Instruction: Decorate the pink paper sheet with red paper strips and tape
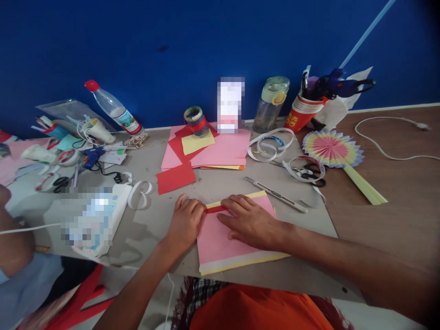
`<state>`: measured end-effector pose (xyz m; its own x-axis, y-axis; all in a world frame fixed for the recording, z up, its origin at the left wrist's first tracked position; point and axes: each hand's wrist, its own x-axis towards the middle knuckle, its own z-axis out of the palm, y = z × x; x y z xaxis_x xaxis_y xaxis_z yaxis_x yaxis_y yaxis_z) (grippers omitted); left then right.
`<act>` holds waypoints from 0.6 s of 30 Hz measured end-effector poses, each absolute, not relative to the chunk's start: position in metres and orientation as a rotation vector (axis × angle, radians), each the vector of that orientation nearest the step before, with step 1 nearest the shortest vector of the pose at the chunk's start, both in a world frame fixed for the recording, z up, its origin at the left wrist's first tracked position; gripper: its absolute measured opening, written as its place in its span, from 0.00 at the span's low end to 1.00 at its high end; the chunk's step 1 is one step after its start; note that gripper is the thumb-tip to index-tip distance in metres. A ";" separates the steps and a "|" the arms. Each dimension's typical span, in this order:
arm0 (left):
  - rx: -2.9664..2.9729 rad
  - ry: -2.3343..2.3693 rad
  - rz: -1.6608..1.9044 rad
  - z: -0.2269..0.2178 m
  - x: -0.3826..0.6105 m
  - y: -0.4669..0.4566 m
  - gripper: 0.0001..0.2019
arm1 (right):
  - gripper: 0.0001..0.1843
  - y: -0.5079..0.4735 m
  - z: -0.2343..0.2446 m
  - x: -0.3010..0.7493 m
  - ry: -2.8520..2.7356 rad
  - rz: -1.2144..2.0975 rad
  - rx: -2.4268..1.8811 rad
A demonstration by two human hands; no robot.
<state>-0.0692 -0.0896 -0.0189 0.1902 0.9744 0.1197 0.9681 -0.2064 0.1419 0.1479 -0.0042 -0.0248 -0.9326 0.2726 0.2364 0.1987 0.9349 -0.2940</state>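
Observation:
A small stack of pink and yellow paper (220, 250) lies near the front edge of the grey board (144, 229). A narrow red paper strip (216, 209) lies across its top edge. My left hand (185, 224) is curled, its fingers pressing on the strip's left end. My right hand (249, 221) lies flat on the pink sheet, fingers stretched out and touching the strip's right end.
Behind lie a pile of pink, red and yellow sheets (209, 151), a tape roll (195, 120), a utility knife (275, 195), scissors (311, 172), white paper strips (270, 143), a pleated paper fan (332, 149), bottles, a cup of tools (304, 112). Another person's arm (13, 238) is at left.

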 end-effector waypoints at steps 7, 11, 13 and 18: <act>2.436 1.975 0.273 -0.021 -0.069 -0.089 0.08 | 0.33 -0.004 -0.038 0.147 -2.923 0.423 -0.420; 2.433 1.972 0.284 -0.022 -0.070 -0.089 0.08 | 0.34 -0.006 -0.037 0.146 -2.939 0.436 -0.447; 2.434 1.972 0.297 -0.022 -0.070 -0.089 0.08 | 0.34 -0.006 -0.037 0.145 -2.938 0.443 -0.455; 2.446 1.975 0.302 -0.023 -0.071 -0.089 0.08 | 0.33 -0.006 -0.035 0.146 -2.907 0.474 -0.436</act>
